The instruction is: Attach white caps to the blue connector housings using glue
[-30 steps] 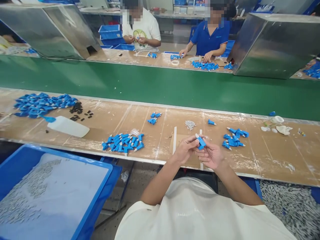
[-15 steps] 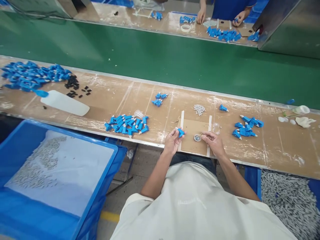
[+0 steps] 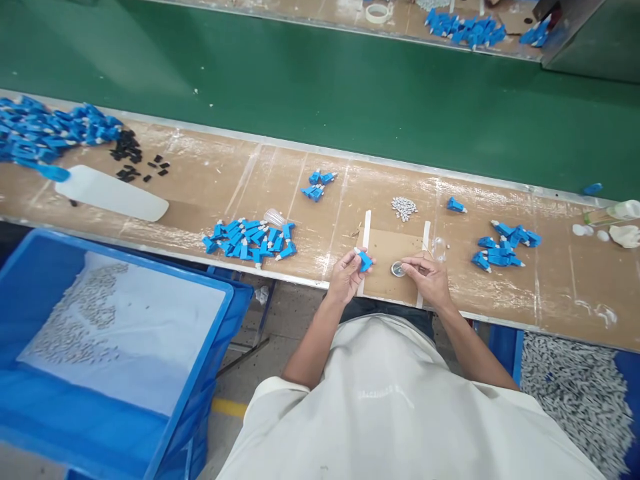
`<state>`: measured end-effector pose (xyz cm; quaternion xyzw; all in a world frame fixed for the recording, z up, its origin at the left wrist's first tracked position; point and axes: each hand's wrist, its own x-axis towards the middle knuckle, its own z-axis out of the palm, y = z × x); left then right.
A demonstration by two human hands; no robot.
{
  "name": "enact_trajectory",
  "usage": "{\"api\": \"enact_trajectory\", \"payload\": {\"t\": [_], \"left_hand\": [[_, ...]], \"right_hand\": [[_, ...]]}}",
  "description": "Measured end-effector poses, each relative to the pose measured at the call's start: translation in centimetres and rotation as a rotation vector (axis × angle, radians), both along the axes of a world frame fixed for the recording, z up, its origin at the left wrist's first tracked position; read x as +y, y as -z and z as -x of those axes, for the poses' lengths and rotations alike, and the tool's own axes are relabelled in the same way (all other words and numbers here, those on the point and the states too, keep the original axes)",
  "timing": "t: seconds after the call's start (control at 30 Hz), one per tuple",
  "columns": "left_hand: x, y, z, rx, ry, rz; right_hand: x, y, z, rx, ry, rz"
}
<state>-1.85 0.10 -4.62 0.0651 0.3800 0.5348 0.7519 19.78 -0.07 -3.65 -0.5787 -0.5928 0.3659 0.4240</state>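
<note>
Pinching left hand [image 3: 344, 277]: got the blue piece [image 3: 365, 261], round dish's [image 3: 398, 269] 9 o'clock
Right hand [image 3: 429, 279]: fingertips at that dish — can't tell if gripping
Grey beads [image 3: 404, 208]: dish's 12 o'clock
Blue pile [image 3: 250, 240]: piece's 9 o'clock

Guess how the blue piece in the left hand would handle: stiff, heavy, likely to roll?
The blue piece looks stiff, with crisp edges. It is probably light, as the left hand seems to pinch it with fingertips. Its angular shape suggests sliding more than rolling.
</note>
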Motion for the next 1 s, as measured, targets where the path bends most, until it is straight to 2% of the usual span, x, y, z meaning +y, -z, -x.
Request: {"api": "enact_trajectory", "payload": {"t": [0.2, 0.37, 0.5, 0.63, 0.73, 0.87, 1.0], "left_hand": [[-0.1, 0.1, 0.0, -0.011, -0.006, -0.042], [-0.3, 0.1, 0.0, -0.026, -0.014, -0.107], [-0.3, 0.4, 0.1, -0.019, -0.013, -0.112], [-0.3, 0.7, 0.1, -0.006, -0.004, -0.082], [-0.2, 0.3, 0.1, -0.007, -0.012, -0.044], [-0.3, -0.9, -0.1, -0.045, -0.013, 0.011], [-0.4, -2.0, -0.7, -0.063, 0.067, 0.050]], "right_hand": [[-0.5, -0.8, 0.5, -0.276, -0.111, -0.262], [-0.3, -1.1, 0.8, -0.459, -0.101, -0.504], [-0.1, -1.2, 0.9, -0.550, -0.135, -0.598], [0.0, -0.9, 0.8, -0.524, -0.136, -0.579], [0.1, -0.9, 0.8, -0.480, -0.101, -0.517], [0.0, -1.2, 0.5, -0.315, -0.036, -0.358], [-0.3, -1.4, -0.1, -0.075, 0.107, -0.138]]}}
